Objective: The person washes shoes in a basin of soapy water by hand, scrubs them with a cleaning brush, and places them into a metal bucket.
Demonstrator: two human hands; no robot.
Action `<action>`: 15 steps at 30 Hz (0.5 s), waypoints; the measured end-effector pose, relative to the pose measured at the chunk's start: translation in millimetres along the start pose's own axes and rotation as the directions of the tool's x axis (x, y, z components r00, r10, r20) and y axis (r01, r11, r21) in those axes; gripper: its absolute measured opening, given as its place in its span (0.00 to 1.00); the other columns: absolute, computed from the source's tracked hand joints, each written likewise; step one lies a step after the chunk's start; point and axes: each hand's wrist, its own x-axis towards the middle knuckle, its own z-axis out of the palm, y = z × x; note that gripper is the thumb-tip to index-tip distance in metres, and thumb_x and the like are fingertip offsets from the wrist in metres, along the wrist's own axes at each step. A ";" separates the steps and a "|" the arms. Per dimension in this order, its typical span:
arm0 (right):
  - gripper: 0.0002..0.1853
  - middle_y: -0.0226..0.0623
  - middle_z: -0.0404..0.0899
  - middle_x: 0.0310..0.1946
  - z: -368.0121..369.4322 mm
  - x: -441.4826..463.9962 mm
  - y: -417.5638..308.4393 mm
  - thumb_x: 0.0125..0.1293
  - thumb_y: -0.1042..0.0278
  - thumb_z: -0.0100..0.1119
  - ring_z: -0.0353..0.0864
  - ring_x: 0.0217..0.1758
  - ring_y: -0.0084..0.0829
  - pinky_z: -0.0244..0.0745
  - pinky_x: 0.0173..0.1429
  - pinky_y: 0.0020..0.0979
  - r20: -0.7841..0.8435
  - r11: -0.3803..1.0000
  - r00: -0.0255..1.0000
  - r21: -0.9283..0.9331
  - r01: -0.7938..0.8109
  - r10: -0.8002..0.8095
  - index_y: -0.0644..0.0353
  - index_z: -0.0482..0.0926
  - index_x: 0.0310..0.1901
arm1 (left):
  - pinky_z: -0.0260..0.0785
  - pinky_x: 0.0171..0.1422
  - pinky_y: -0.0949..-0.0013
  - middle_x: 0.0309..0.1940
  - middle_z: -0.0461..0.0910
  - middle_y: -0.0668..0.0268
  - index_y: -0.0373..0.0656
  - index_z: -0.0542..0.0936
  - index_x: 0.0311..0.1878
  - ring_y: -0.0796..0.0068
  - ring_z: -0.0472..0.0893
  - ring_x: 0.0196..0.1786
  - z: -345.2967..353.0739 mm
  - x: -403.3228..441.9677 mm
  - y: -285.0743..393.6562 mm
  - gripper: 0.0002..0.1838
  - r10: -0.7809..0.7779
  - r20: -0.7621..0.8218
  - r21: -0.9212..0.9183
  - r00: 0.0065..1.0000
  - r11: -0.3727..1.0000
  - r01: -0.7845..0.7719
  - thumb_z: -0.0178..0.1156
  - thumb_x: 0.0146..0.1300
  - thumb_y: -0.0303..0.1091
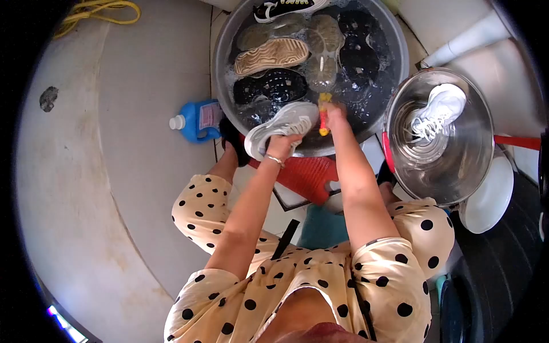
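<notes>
far left, a coil of yellow cord (97,12) lies on the pale floor. next, a blue jug (200,121) with a white cap, just beside the grey basin (223,54). water in there, 1 black-and-white shoe (289,8) at the far edge, then other shoes turned sole up: 1 tan sole (271,56), 1 black sole (270,86) just nearer. the left hand (282,147), bracelet at the wrist, grips a pale shoe (286,121) by its opening, fingers closed on it; i see it at the near rim, toe over the water. right of that, the right hand (336,111) has its fingers wrapped on a red-and-yellow tool (324,117), held upright-looking from here, near the shoe's toe; contact i cannot tell. farther right, a steel pot (469,154) with 1 white shoe (443,108) inside, laces loose. last, a white bowl (492,197) beside the pot.
</notes>
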 end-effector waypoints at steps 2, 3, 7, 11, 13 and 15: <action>0.20 0.48 0.85 0.35 4.8 0.1 0.3 0.52 0.57 0.67 0.85 0.40 0.42 0.78 0.44 0.40 0.053 0.971 0.995 -0.219 0.094 -0.084 0.67 0.83 0.40 | 0.71 0.51 0.69 0.45 0.82 0.61 0.32 0.79 0.49 0.67 0.81 0.45 12.2 -18.6 9.3 0.21 0.017 -0.021 0.275 1.000 0.961 -0.011 0.68 0.51 0.27; 0.20 0.46 0.84 0.33 9.2 -1.8 6.6 0.52 0.58 0.68 0.85 0.37 0.40 0.77 0.41 0.39 0.030 0.947 0.990 -0.289 0.141 -0.138 0.67 0.82 0.40 | 0.70 0.56 0.67 0.49 0.81 0.59 0.31 0.78 0.51 0.65 0.80 0.49 10.2 -20.2 2.9 0.24 0.001 -0.030 0.310 1.000 0.951 0.008 0.69 0.49 0.28; 0.15 0.39 0.83 0.31 23.9 -26.5 27.9 0.53 0.63 0.69 0.82 0.31 0.33 0.76 0.36 0.35 0.048 0.976 0.993 -0.183 0.115 -0.108 0.65 0.82 0.37 | 0.64 0.64 0.63 0.55 0.77 0.56 0.35 0.75 0.57 0.58 0.74 0.57 -1.7 -44.1 -11.8 0.26 0.193 0.193 0.670 0.962 0.690 -0.273 0.66 0.52 0.29; 0.12 0.41 0.83 0.32 43.6 16.2 60.9 0.57 0.66 0.65 0.82 0.32 0.33 0.75 0.33 0.35 0.157 0.962 0.980 -0.227 0.153 -0.119 0.64 0.82 0.40 | 0.60 0.69 0.56 0.59 0.73 0.52 0.35 0.70 0.62 0.54 0.71 0.63 -54.5 -52.0 -51.7 0.26 0.194 0.337 0.932 0.921 0.070 -0.355 0.56 0.60 0.31; 0.13 0.42 0.83 0.33 39.6 -40.0 10.9 0.58 0.66 0.62 0.83 0.35 0.36 0.75 0.37 0.39 0.077 0.910 0.979 -0.362 0.204 -0.189 0.66 0.81 0.41 | 0.60 0.70 0.54 0.59 0.73 0.50 0.32 0.70 0.61 0.53 0.71 0.62 -51.2 -53.7 -48.2 0.23 0.061 0.335 0.909 0.940 -0.284 -0.305 0.49 0.65 0.35; 0.15 0.43 0.83 0.34 46.0 -26.2 12.1 0.59 0.63 0.62 0.83 0.38 0.37 0.76 0.37 0.40 0.093 0.909 0.952 -0.285 0.305 -0.291 0.66 0.81 0.42 | 0.62 0.67 0.53 0.57 0.74 0.49 0.31 0.73 0.57 0.53 0.73 0.60 -38.6 -48.4 -31.4 0.21 0.125 0.311 0.884 0.942 -0.403 -0.238 0.48 0.67 0.35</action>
